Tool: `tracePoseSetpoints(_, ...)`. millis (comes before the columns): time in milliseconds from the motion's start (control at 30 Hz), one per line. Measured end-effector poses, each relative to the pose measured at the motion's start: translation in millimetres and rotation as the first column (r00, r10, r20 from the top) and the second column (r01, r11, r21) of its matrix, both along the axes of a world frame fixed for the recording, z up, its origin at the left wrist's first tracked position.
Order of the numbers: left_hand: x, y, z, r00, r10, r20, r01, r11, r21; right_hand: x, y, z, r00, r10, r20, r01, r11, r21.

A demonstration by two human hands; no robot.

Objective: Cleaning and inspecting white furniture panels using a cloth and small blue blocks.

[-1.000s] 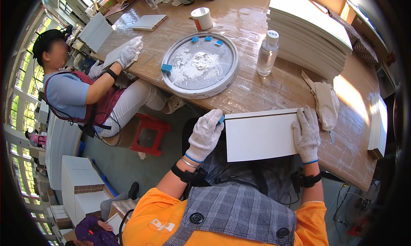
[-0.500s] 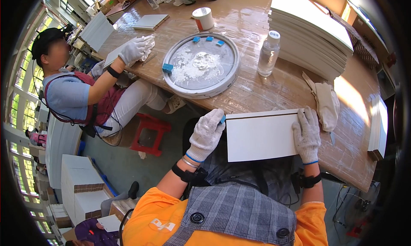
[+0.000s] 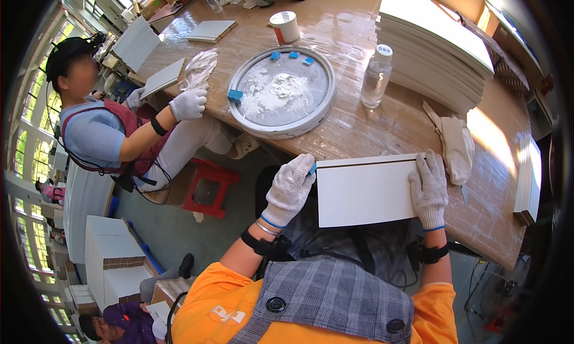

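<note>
Wooden worktop (image 3: 359, 125), glossy, sunlit; windows along the room's left. Left hand (image 3: 290, 188) and right hand (image 3: 429, 185) grip the white tile (image 3: 365, 191) by its ends at the near edge.

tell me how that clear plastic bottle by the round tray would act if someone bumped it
The clear bottle stands upright, tall and narrow, so it would probably tip rather than slide. It looks nearly empty, so likely light and easy to knock over. Once down, its round body would likely roll across the glossy wooden table, perhaps toward the round tray.
</note>
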State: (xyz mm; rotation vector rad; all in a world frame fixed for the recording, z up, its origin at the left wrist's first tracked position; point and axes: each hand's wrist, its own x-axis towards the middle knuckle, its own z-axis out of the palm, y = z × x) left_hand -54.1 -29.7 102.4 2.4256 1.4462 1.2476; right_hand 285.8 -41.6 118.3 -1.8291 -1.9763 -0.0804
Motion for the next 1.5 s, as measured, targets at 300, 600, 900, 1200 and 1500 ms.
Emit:
tracePoseSetpoints(300, 0.1, 0.8, 2.3, 1.0, -0.003, -0.018, 0.003, 1.0, 0.019, -0.7, -0.8, 2.4, 1.0, 0.007, 0.007, -0.008, 1.0, 0.014)
tracePoseSetpoints(600, -0.9, -0.1, 0.0, 1.0, 0.013, -0.008, -0.013, 1.0, 0.026, -3.2, -0.7, 6.2, 1.0, 0.008, -0.004, -0.008, 1.0, -0.013)
tracePoseSetpoints(900, -3.3, 0.0, 7.3, 0.996, 0.075, 0.043, -0.077, 0.996, 0.035, -1.6, -0.9, 2.4, 1.0, 0.009, -0.011, -0.009, 1.0, 0.0)
tracePoseSetpoints(1200, 16.5, -2.6, 33.4, 0.673, 0.133, 0.727, 0.267, 0.874, -0.407, -8.8, 0.2, 10.9, 0.966, 0.0, 0.259, -0.012, 0.999, 0.044)
tracePoseSetpoints(1500, 69.3, 4.0, 40.0, 0.274, 0.553, 0.787, 0.854, 0.236, -0.463, -26.9, 3.4, -3.4, 0.861, -0.019, -0.508, -0.081, 0.982, -0.173)
